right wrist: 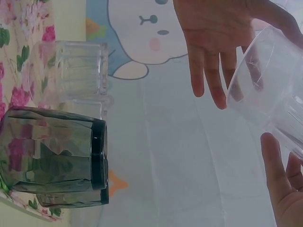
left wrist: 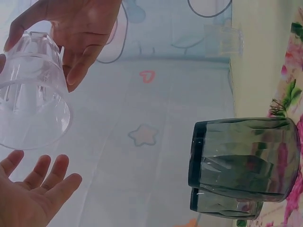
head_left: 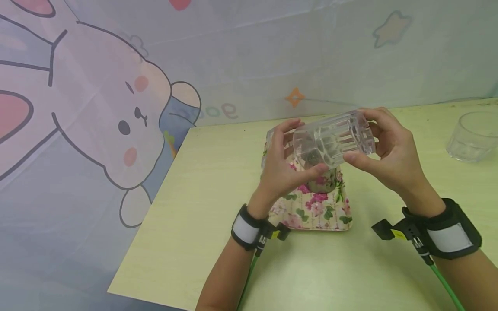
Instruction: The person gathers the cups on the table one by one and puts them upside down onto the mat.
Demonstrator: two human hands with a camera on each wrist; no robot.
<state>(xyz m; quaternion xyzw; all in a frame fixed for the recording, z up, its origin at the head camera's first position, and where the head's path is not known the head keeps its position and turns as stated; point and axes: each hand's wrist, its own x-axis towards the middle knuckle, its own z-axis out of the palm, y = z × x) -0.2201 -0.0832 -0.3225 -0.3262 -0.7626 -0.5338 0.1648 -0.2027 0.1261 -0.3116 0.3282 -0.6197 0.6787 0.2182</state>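
Observation:
A clear drinking glass (head_left: 334, 138) is held in the air, tilted on its side with its rim toward the left hand. The right hand (head_left: 393, 151) grips it near its thick base, thumb below and fingers above. The left hand (head_left: 284, 164) is at the rim with its fingers spread and fairly straight; in the right wrist view the left fingers (right wrist: 210, 71) reach past the rim. Below stands a floral tray (head_left: 319, 216) bearing smoky green glasses (left wrist: 246, 161) and clear glasses (right wrist: 80, 68), partly hidden by the hands in the head view.
Another clear glass (head_left: 472, 138) stands on the pale yellow table (head_left: 186, 207) at the far right. A cartoon-printed cloth (head_left: 249, 56) hangs behind the table and along its left side. Green cables (head_left: 447, 285) trail from both wrist bands.

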